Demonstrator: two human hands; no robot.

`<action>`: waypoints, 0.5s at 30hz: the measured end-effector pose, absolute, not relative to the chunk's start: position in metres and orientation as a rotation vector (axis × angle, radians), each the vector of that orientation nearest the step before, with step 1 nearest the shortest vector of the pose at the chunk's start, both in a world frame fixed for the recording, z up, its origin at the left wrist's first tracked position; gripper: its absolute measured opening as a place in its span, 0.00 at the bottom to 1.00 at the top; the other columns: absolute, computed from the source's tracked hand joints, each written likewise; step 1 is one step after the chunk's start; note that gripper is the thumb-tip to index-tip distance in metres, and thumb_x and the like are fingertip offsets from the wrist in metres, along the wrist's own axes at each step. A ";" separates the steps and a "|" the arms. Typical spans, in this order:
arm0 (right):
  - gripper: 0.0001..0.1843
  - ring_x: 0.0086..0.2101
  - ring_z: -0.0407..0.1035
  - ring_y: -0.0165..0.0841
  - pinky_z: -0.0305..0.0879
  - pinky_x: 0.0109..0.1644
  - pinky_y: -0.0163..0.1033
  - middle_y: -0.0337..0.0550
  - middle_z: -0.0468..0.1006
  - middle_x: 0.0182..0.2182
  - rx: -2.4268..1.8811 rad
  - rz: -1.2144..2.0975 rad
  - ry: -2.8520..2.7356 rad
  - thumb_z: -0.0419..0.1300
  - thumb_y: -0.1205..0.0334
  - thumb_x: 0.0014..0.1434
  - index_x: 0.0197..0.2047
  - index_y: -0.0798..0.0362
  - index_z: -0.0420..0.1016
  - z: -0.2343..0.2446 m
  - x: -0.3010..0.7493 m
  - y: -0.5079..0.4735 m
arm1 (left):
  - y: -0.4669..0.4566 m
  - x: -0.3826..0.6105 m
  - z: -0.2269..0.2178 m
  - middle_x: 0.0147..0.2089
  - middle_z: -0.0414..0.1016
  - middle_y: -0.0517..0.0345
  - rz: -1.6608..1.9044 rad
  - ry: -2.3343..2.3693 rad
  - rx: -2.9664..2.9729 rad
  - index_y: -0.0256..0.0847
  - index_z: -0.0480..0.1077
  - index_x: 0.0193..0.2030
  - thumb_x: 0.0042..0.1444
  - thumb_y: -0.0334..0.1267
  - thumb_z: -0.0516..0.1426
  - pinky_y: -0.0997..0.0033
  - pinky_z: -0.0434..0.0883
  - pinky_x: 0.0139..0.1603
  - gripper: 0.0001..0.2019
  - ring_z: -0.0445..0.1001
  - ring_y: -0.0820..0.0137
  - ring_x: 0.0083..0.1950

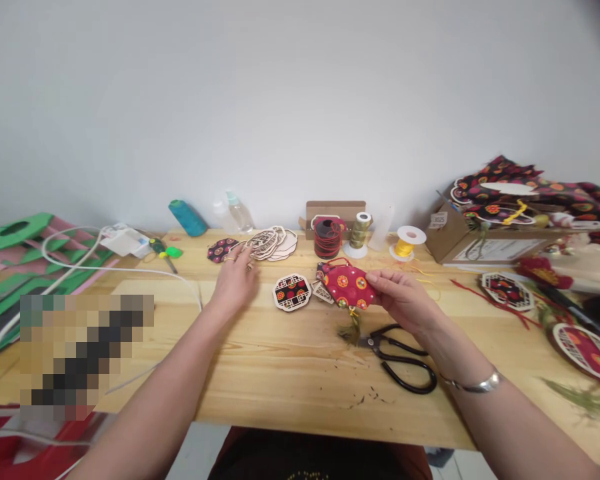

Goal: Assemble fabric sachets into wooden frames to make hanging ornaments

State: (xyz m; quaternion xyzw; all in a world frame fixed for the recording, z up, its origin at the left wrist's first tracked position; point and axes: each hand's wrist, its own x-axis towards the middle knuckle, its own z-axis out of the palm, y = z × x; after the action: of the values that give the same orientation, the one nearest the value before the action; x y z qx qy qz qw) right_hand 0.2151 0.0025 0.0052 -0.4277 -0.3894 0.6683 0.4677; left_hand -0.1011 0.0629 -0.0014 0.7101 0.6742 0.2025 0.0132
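Observation:
My right hand [403,297] pinches the edge of a red flower-patterned fabric pendant [349,285] and holds it just over the table. A green-gold tassel [349,332] hangs below it, and a small wooden fretwork piece [324,292] shows at its left. My left hand [236,279] reaches to a pile of wooden fretwork cutouts [265,243], fingers stretched out and partly blurred; whether they grip a piece is unclear. Beside it lies a dark patterned fabric piece [222,250]. Between my hands is a framed fabric plaque [291,292]. Black-handled scissors [405,360] lie under my right wrist.
Along the wall stand a teal thread cone [187,218], a clear bottle [240,213], a dark red cord spool [327,239], a gold thread spool [359,235] and a yellow one [405,248]. A cardboard box [447,239] of fabric sits right. White cable [145,269] crosses the left.

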 end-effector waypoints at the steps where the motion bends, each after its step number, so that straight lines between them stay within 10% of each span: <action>1: 0.15 0.23 0.64 0.26 0.63 0.33 0.38 0.39 0.76 0.23 -1.053 1.639 -0.950 0.71 0.50 0.45 0.27 0.54 0.80 0.006 0.215 0.002 | 0.061 -0.104 -0.001 0.66 0.59 0.35 0.618 2.142 2.198 0.30 0.62 0.63 0.56 0.36 0.52 0.56 0.57 0.66 0.27 0.59 0.53 0.67; 6: 0.16 0.23 0.64 0.26 0.63 0.33 0.38 0.39 0.76 0.22 -1.040 1.646 -0.974 0.70 0.49 0.45 0.27 0.55 0.79 0.007 0.214 0.001 | 0.053 -0.112 0.000 0.68 0.51 0.27 0.410 2.437 2.042 0.32 0.55 0.67 0.52 0.49 0.58 0.44 0.59 0.62 0.38 0.56 0.39 0.66; 15: 0.17 0.25 0.68 0.27 0.64 0.34 0.37 0.40 0.79 0.25 -1.000 1.677 -0.989 0.71 0.49 0.44 0.28 0.54 0.79 0.010 0.211 0.000 | 0.050 -0.090 0.010 0.71 0.47 0.35 0.938 2.127 2.023 0.31 0.61 0.63 0.56 0.43 0.55 0.54 0.54 0.68 0.29 0.54 0.49 0.69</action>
State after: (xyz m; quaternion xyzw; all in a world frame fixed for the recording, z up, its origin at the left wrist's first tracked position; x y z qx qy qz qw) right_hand 0.2110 0.0002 0.0097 -0.4058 -0.4016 0.6810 0.4585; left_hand -0.0902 0.0503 0.0100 0.6562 0.6898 0.3043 0.0302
